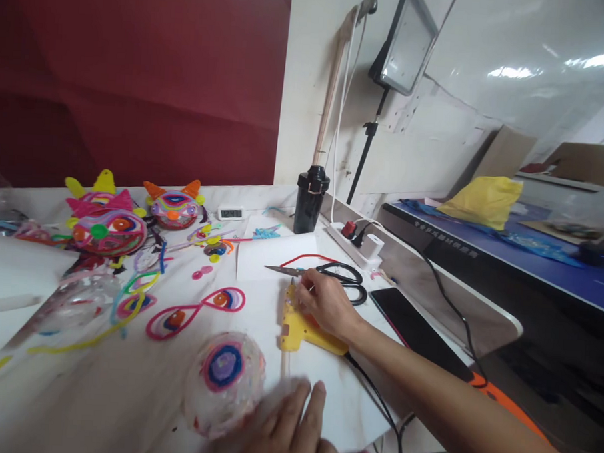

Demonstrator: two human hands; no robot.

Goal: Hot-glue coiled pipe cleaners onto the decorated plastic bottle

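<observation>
Left hand, blurred at bottom edge, fingers spread against clear ball with a pipe-cleaner spiral; grip loose, steadying rather than clenching. Right hand rests on yellow glue gun lying on white paper on the desk; fingers curl over the body, grip not fully closed, as far as visible. Scissors just beyond. Finished decorated balls at far left. Step looks like picking up the gun; next calls for a firm hold, nozzle turned toward the ball.

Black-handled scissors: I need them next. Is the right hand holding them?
No. The right hand rests on the yellow glue gun; the black-handled scissors lie beyond it.
</observation>
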